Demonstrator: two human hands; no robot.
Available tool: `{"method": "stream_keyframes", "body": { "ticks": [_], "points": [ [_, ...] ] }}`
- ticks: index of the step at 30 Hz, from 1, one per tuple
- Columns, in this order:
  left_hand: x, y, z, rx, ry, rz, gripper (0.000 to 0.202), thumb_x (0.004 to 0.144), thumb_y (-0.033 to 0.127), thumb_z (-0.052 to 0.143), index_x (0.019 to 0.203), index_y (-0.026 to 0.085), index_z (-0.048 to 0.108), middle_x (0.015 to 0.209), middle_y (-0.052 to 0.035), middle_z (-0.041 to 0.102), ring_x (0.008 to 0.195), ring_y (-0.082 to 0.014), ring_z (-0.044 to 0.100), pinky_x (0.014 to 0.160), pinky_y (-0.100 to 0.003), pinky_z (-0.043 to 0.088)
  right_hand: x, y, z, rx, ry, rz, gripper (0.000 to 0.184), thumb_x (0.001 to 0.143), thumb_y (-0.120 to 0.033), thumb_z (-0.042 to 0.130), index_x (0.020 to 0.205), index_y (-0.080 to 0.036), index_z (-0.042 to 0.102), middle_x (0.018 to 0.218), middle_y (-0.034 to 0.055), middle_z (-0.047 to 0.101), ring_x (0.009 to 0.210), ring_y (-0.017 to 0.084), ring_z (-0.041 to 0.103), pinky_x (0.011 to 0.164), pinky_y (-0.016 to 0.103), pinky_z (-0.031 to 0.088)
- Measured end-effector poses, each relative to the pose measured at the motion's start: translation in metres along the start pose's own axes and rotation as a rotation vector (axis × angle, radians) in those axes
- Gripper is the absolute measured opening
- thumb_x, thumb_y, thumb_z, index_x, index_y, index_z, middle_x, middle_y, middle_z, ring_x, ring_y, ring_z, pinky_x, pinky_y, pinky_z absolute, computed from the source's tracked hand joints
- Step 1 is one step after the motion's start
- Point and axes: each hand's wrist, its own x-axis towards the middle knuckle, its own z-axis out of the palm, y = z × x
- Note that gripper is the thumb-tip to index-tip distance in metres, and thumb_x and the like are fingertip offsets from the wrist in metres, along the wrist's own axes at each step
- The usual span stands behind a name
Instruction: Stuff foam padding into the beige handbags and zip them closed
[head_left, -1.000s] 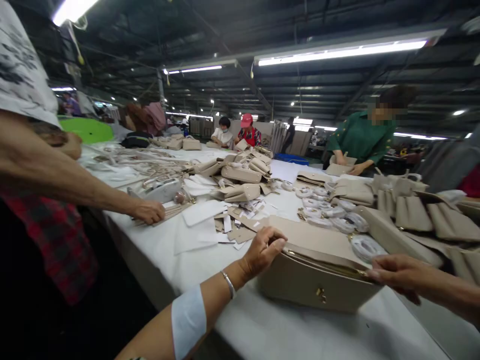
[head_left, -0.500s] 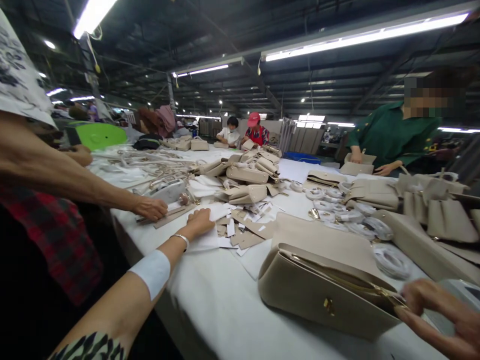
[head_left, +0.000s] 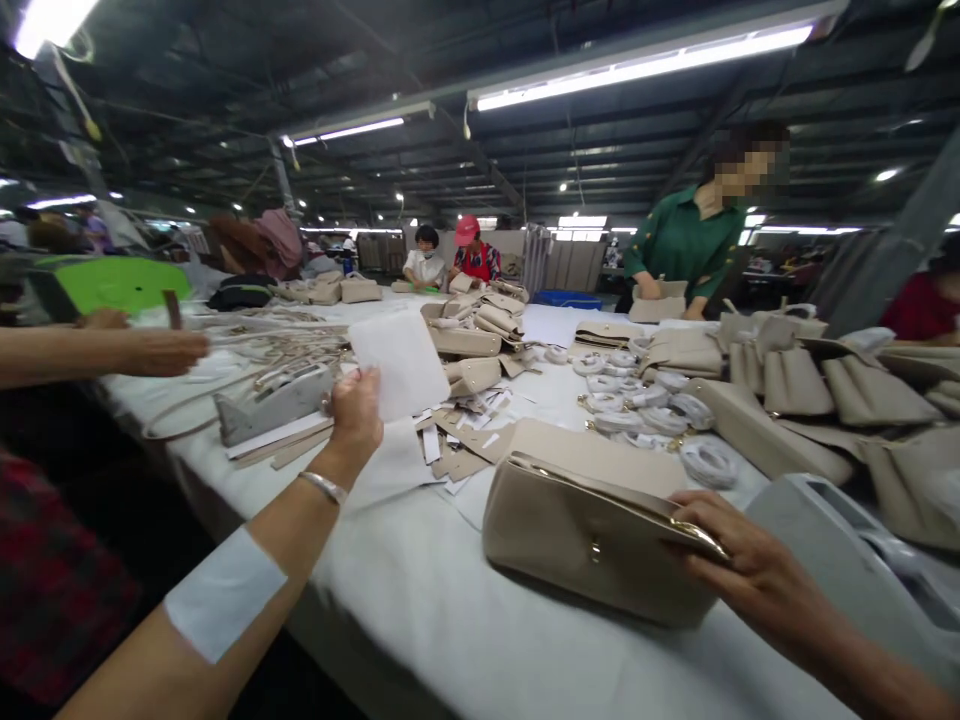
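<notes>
My left hand [head_left: 357, 414] is raised above the white table [head_left: 450, 620] and pinches a white sheet [head_left: 400, 362] by its lower edge. My right hand [head_left: 739, 565] grips the right end of a beige handbag [head_left: 585, 545] that lies on its side, zip edge up, with a small gold clasp on its front. Under the raised sheet lie more white sheets and brown card pieces [head_left: 461, 455].
A co-worker's arm [head_left: 112, 352] reaches in at the left above a grey tape dispenser [head_left: 274, 400]. Beige bags [head_left: 817, 390] and coiled white straps [head_left: 645, 410] cover the middle and right. A grey case [head_left: 832, 550] lies near my right arm. Other people work at the far side.
My left hand left the bag, reached to the paper pile and lifted a white sheet. My right hand closed on the bag's end. The co-worker's hand drew back to the left.
</notes>
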Motion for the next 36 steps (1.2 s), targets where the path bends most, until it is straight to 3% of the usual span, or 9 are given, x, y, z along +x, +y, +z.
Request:
{"method": "stream_keyframes", "body": {
  "ticks": [2,6,11,15,20,25,29,33,36],
  "points": [
    [-0.035,0.032,0.018,-0.16,-0.131,-0.039,0.025,0.086,0.036,0.045,0.092,0.015,0.058,0.092,-0.0051,0.068,0.084,-0.0172,0.063,0.075,-0.03,0.052,-0.01,-0.016,-0.006,0.01,-0.013,-0.012,0.018,0.087,-0.034,0.048,0.083,-0.022,0.06,0.112,0.01,0.059,0.103,0.023,0.059,0.084,0.031,0.049],
    [-0.116,0.092,0.05,-0.767,-0.528,-0.328,0.025,0.077,0.034,0.064,0.094,0.016,0.063,0.088,-0.0023,0.069,0.084,-0.0175,0.064,0.077,-0.03,0.051,-0.036,-0.03,-0.016,0.049,-0.009,0.019,0.019,0.089,-0.034,0.047,0.083,-0.021,0.06,0.108,0.01,0.06,0.097,0.022,0.06,0.08,0.03,0.048],
    [-0.177,0.11,0.088,-0.739,-0.969,-0.397,0.031,0.078,0.038,0.066,0.099,0.015,0.063,0.078,-0.0011,0.067,0.063,-0.0128,0.059,0.059,-0.023,0.047,-0.063,-0.041,-0.037,0.124,-0.096,0.103,0.017,0.088,-0.032,0.051,0.085,-0.021,0.064,0.107,0.008,0.06,0.095,0.02,0.059,0.081,0.028,0.047],
    [-0.186,0.106,0.105,-0.597,-1.201,-0.415,0.034,0.075,0.041,0.068,0.096,0.014,0.063,0.076,-0.0016,0.066,0.063,-0.0126,0.058,0.058,-0.022,0.045,-0.066,-0.043,-0.057,0.268,-0.226,0.122,0.021,0.086,-0.038,0.056,0.091,-0.021,0.068,0.108,0.0062,0.061,0.094,0.019,0.058,0.082,0.027,0.046],
    [-0.184,0.109,0.098,-0.526,-1.425,-0.546,0.035,0.073,0.037,0.072,0.097,0.013,0.061,0.081,-0.0036,0.066,0.066,-0.0133,0.059,0.058,-0.021,0.044,-0.038,-0.031,-0.066,0.619,-0.106,0.209,0.039,0.085,-0.05,0.052,0.089,-0.014,0.066,0.082,0.0051,0.063,0.065,0.013,0.054,0.06,0.024,0.045],
    [-0.186,0.109,0.086,-0.579,-1.401,-0.547,0.037,0.075,0.036,0.071,0.104,0.015,0.06,0.09,-0.0063,0.068,0.072,-0.0168,0.063,0.063,-0.025,0.048,-0.002,-0.048,-0.05,0.975,-0.024,0.293,0.042,0.069,-0.043,0.072,0.097,-0.013,0.062,0.079,0.0039,0.063,0.065,0.014,0.055,0.056,0.023,0.045],
    [-0.186,0.107,0.082,-0.735,-1.361,-0.617,0.042,0.078,0.039,0.068,0.112,0.016,0.058,0.093,-0.0086,0.069,0.074,-0.0178,0.064,0.067,-0.027,0.051,0.013,-0.054,-0.039,1.219,0.168,0.294,0.041,0.067,-0.034,0.074,0.101,-0.017,0.061,0.078,0.0025,0.064,0.073,0.018,0.06,0.064,0.029,0.05],
    [-0.181,0.105,0.083,-0.855,-1.442,-0.784,0.072,0.081,0.07,0.041,0.108,0.006,0.062,0.085,-0.0159,0.07,0.076,-0.0248,0.066,0.07,-0.036,0.053,0.016,-0.047,-0.046,1.101,0.294,0.256,0.035,0.065,-0.034,0.076,0.094,-0.016,0.066,0.076,0.0038,0.066,0.071,0.019,0.06,0.065,0.032,0.051],
    [-0.178,0.104,0.086,-0.854,-1.539,-0.808,0.084,0.076,0.078,0.036,0.108,0.005,0.061,0.083,-0.0173,0.07,0.081,-0.029,0.067,0.073,-0.043,0.053,0.014,-0.057,-0.061,0.826,0.281,0.042,0.029,0.073,-0.038,0.07,0.094,-0.017,0.071,0.09,0.007,0.07,0.084,0.022,0.061,0.076,0.035,0.051]
  ]
}}
